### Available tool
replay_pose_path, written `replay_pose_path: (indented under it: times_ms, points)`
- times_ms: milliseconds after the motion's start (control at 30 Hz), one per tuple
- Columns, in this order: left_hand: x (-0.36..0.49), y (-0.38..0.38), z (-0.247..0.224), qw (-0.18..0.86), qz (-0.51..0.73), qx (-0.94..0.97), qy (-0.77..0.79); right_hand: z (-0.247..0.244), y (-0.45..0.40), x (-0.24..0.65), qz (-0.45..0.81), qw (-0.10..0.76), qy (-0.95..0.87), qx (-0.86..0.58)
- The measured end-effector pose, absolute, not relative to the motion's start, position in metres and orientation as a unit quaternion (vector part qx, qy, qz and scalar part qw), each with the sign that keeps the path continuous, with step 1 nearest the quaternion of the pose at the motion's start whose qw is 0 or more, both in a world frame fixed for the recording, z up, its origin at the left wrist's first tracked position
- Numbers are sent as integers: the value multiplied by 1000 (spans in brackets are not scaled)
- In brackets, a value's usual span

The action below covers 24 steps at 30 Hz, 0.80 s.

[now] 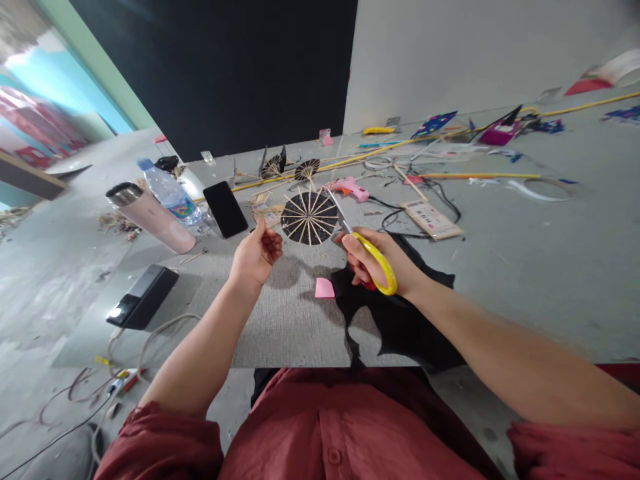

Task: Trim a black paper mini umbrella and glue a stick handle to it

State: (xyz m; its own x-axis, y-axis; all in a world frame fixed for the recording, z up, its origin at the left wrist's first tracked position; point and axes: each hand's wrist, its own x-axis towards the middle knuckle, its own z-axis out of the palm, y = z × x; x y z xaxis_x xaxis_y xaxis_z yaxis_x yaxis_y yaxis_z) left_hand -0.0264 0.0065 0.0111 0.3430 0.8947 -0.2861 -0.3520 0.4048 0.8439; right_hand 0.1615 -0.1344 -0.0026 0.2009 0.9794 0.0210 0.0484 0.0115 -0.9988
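Maroon button-front shirt (295, 427) foremost, stick-ribbed black disc (309, 219) lies just beyond and between the fingers of left hand (259, 252), curled, any pinched item unclear, and right hand (391, 258), closed round yellow-handled scissors (379, 255) whose blades slant forward beside the disc's rim.

From afar I look through one head-worn camera, set above the wearer's dark red buttoned cloth shirt (280, 433), facing forward and down across the flat grey worktop (525, 267) toward an upright black panel (225, 67), the bare left hand (257, 252) and bare right hand (396, 257) near mid-view.
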Motion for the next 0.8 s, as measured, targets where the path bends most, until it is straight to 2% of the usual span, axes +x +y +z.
replay_pose_path:
  times_ms: [133, 300, 800]
  points:
    - [-23, -4, 16, 769, 351, 409, 344, 0, -133, 161, 422, 545, -455, -564]
    - [-20, -18, 18, 746, 325, 498, 301, 2, -133, 160, 400, 545, -457, -578]
    - [-20, -16, 17, 711, 389, 479, 337, -1, -134, 160, 406, 529, -474, -575]
